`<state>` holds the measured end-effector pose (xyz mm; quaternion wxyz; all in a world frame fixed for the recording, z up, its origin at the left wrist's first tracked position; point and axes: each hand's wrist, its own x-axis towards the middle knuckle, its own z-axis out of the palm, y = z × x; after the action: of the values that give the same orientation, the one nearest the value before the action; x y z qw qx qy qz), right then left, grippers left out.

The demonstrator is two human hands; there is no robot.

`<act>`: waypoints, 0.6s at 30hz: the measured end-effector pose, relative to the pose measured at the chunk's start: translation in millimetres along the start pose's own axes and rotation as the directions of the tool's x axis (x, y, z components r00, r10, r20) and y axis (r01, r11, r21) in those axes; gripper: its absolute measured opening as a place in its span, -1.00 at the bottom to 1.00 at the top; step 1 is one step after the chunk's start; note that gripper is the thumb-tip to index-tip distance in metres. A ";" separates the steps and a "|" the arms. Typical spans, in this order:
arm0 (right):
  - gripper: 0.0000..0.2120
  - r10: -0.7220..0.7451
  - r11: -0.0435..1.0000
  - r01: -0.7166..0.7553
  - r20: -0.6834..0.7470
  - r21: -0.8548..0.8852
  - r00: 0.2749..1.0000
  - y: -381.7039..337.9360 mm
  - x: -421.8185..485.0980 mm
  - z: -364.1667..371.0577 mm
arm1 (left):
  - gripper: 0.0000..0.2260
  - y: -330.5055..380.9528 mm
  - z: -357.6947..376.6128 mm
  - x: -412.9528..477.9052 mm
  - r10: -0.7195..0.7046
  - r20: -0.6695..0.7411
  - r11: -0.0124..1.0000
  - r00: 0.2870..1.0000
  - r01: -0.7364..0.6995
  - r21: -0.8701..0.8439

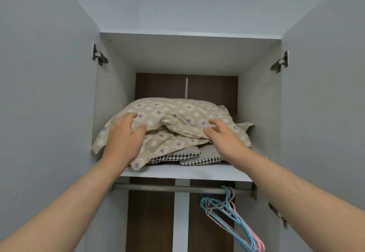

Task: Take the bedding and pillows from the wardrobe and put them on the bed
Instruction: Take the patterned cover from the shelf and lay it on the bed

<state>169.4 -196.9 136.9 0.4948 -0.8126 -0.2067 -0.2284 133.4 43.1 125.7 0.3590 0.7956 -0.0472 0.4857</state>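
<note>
Forearms: both reach up and away from the camera toward the wardrobe shelf (183,169), doors swung wide to either side.
Left hand (124,139): lies on the near left part of the beige patterned pillow (169,117); fingers (136,116) curl into the cloth, pinching a fold, so it is grasping the pillow.
Right hand (225,139): fingers (214,122) spread and released, touching or just over the pillow's near right side; no grip taken yet.
Pillow: on the shelf, topmost of the pile, a flap hanging over the near left edge.
Houndstooth bedding (194,158): folded beneath the pillow, near the shelf front, between the two hands.
Hangers (231,216): blue and pink, on the rail below, at the right.
Progress: early by my reading; everything visible sits in the wardrobe, the bed is out of view, and all carrying remains.
</note>
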 end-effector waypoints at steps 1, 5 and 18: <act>-0.50 -0.005 0.999 0.003 -0.059 -0.039 0.998 8.8 5.6 -5.6 | -0.58 0.2 5.8 8.5 -0.018 -0.008 1.000 1.000 0.019 0.006; -0.48 0.014 0.984 -0.050 -0.207 -0.169 0.978 36.6 34.7 -18.3 | -0.55 -5.3 36.0 52.1 -0.096 -0.008 0.994 0.995 0.096 0.043; -0.39 0.110 0.901 -0.255 -0.386 -0.350 0.916 117.7 223.2 -13.3 | -0.50 -107.1 128.4 233.2 -0.215 -0.107 0.932 0.971 0.236 0.274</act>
<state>414.1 -234.3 187.3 0.3702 -0.8560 0.0150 -0.3605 395.8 106.7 222.8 0.2959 0.8202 0.1282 0.4725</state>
